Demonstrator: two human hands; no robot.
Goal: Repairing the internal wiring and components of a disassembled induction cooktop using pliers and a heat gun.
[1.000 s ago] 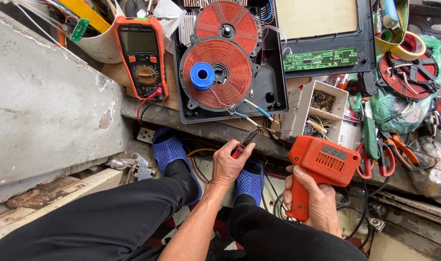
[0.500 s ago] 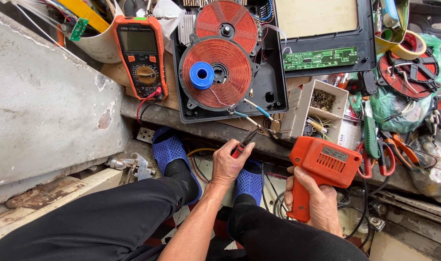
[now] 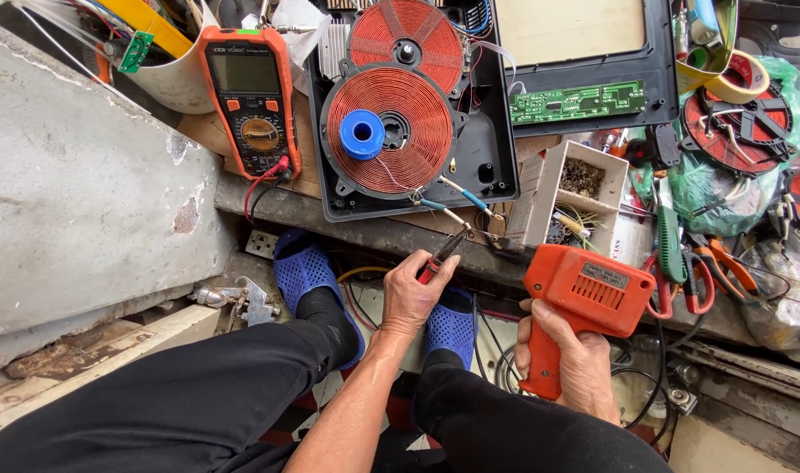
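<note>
Pliers (image 3: 442,254) with red-and-black handles sit in the left hand (image 3: 413,293), the fingers curled and pressed together around the handles, thumb on top. Their tips point up and right, meeting the end of a blue-sleeved wire (image 3: 441,208) at the bench edge, just below the black housing (image 3: 496,153). That wire runs back toward the copper coil (image 3: 388,130), which has a blue spool (image 3: 362,134) resting on its centre; a second coil (image 3: 406,33) lies above it.

The right hand (image 3: 568,359) grips the handle of an orange soldering gun (image 3: 584,298), fingers wrapped tight round it, the gun's body tilted up toward the right of the pliers and apart from them. Whether a finger rests on the trigger cannot be told.

An orange multimeter (image 3: 249,96) lies left of the coils, its red lead plugged in at the bottom. A green circuit board (image 3: 578,101) sits right of the housing, above a white parts box (image 3: 575,197). Blue sandals (image 3: 305,271) show below the bench, either side of the left wrist.
</note>
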